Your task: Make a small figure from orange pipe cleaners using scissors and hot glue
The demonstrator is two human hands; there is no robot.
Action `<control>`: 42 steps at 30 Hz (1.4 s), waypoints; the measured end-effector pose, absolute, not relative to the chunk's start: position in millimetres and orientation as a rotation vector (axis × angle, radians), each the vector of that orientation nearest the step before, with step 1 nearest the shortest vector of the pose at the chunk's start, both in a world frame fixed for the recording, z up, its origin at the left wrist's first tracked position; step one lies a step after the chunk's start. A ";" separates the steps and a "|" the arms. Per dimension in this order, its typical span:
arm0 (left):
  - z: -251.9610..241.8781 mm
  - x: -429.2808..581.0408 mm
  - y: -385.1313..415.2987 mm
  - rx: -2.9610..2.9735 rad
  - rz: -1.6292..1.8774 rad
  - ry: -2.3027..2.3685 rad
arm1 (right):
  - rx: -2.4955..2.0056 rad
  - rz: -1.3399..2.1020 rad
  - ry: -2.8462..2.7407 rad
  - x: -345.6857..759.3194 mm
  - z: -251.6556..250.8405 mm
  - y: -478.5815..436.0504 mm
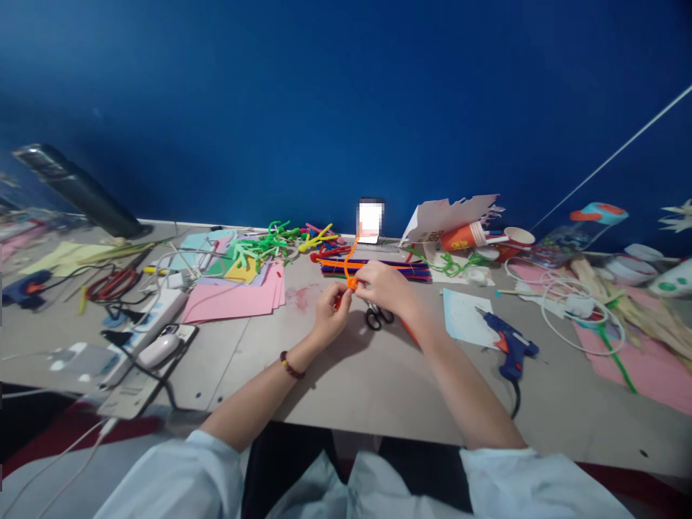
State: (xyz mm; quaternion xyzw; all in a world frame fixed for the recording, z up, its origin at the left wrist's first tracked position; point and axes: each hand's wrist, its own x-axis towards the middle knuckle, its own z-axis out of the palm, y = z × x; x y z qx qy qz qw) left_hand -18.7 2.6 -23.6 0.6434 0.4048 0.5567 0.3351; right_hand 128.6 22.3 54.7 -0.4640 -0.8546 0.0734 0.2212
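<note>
An orange pipe cleaner (350, 261) is pinched between both hands above the grey table (346, 375); its free end curls up towards the wall. My left hand (331, 308) is closed on its lower part, and a dark red bead bracelet sits on that wrist. My right hand (385, 285) grips the same pipe cleaner from the right, fingers pressed together at a twisted knot. Black-handled scissors (378, 316) lie on the table just under my right hand. A bundle of mixed-colour pipe cleaners (378, 269) lies right behind the hands.
Pink paper sheets (238, 297) and green twisted pipe cleaners (264, 244) lie at left. A blue glue gun (511, 346) rests at right by a white paper (465, 317). A power strip with cables (145, 324) sits at left; paper cups (465, 236) stand at the back.
</note>
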 end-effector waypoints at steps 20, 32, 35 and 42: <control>-13.8 -24.5 12.2 1.351 1.426 0.947 | -1.060 1.661 -1.225 124.6 38.2 31.2; -16.5 -25.2 13.0 1.372 1.432 0.969 | -0.929 1.828 -1.102 117.9 23.4 35.5; -16.4 -25.3 13.3 1.373 1.432 0.958 | -0.930 1.836 -1.061 117.1 23.0 35.7; -12.1 -24.3 12.3 1.340 1.423 0.944 | -0.906 1.748 -1.056 110.9 25.9 32.2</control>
